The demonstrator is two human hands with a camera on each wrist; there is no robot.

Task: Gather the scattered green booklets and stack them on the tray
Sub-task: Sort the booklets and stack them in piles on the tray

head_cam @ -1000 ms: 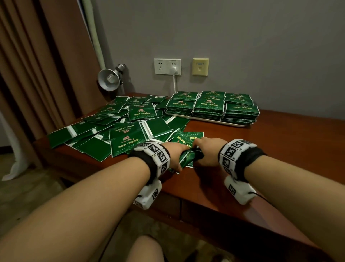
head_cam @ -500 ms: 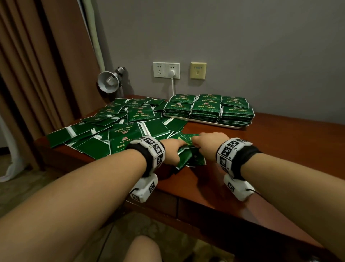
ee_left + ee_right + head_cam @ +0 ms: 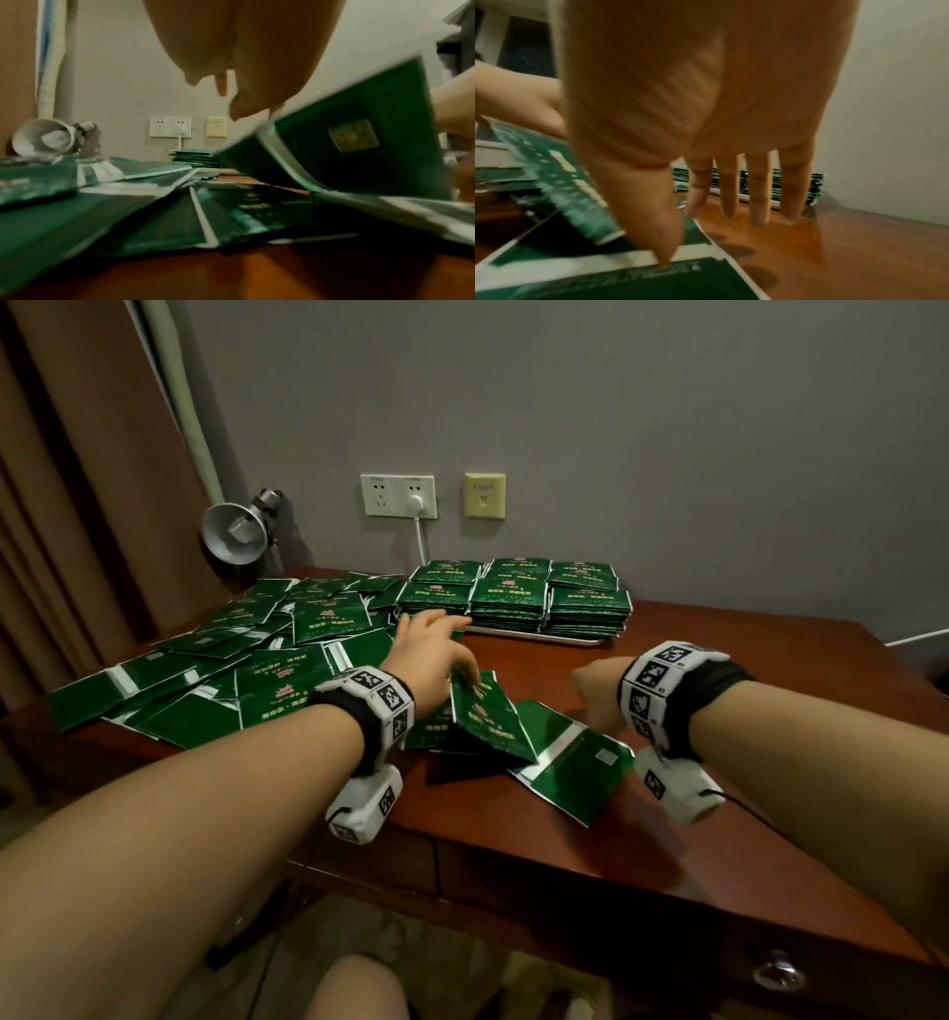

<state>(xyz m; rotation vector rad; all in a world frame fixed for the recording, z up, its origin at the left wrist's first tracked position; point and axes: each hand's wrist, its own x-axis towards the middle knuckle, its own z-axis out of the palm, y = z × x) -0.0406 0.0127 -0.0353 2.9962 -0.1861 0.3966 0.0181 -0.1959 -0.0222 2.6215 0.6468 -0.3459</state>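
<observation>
My left hand point(image 3: 434, 654) reaches out over the desk point(image 3: 719, 762), fingers spread toward twelve o'clock, while its thumb side pinches one tilted booklet point(image 3: 488, 716) standing half open on its edge. From the left wrist view that same booklet point(image 3: 359, 142) rises at two o'clock under my thumb, blurred, with a pale square on its cover. My right hand point(image 3: 601, 693) hangs at three o'clock from the left one, released and holding nothing; in the right wrist view its four fingers point(image 3: 729, 192) point straight down at the wood and the thumb tip touches the white strip of an opened booklet point(image 3: 628, 274) lying flat below it. In the head view that opened booklet point(image 3: 575, 762) lies at five o'clock from the tilted one.

I count two hands, one tray point(image 3: 539, 636), one lamp point(image 3: 236, 539) and two wall plates: a white socket point(image 3: 398, 496) with one plug in it, and a yellow plate point(image 3: 484, 495) to its right. The scattered booklets point(image 3: 215, 690) overlap too much for me to count; they cover the desk from nine to eleven o'clock.

The tray sits at twelve o'clock near the wall, and only a strip of its pale rim shows. It holds six stacks point(image 3: 513, 598) in two rows of three, touching side by side; how many booklets are in each stack is too fine to tell. My right fingers are hidden from the head view behind the wrist band point(image 3: 667, 690).
</observation>
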